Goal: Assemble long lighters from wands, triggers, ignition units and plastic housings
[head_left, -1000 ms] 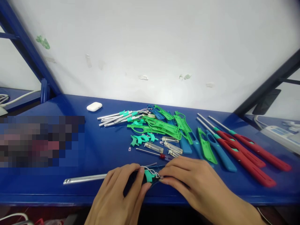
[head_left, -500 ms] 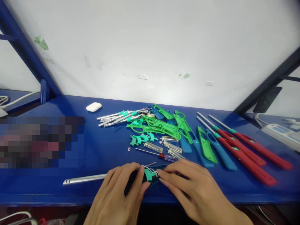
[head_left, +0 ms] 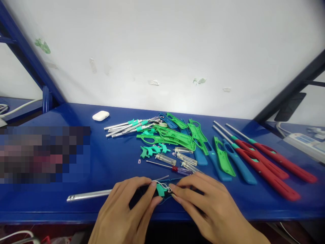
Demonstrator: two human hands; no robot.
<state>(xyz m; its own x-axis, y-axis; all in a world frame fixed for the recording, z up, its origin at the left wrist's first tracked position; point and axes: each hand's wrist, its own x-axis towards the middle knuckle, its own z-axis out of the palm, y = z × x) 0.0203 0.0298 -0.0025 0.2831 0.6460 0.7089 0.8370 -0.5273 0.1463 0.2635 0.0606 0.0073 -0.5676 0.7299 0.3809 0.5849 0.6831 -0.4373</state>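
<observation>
At the front edge of the table, my left hand (head_left: 124, 210) is closed around a teal trigger piece (head_left: 160, 190) of a long-necked lighter. The lighter's silver metal tube (head_left: 88, 195) sticks out to the left from under that hand. My right hand (head_left: 210, 206) pinches at the right end of this piece, where a thin white wire (head_left: 164, 185) loops over it; its fingertips partly hide what they grip. Below lies a blue handle shell (head_left: 175, 179), mostly covered by both hands.
Beyond my hands lie a screwdriver (head_left: 175, 168), clear fuel tanks (head_left: 165, 159), teal triggers (head_left: 153, 150), green shells (head_left: 175, 137) and metal tubes (head_left: 124, 128). Red lighters (head_left: 266, 171) rest at the right, with blue shells (head_left: 241, 166) beside them. A white case (head_left: 101, 116) sits back left.
My left hand and the metal tube have shifted slightly left. My right hand stays pinched at the wire end; the loose parts on the table lie as before.
</observation>
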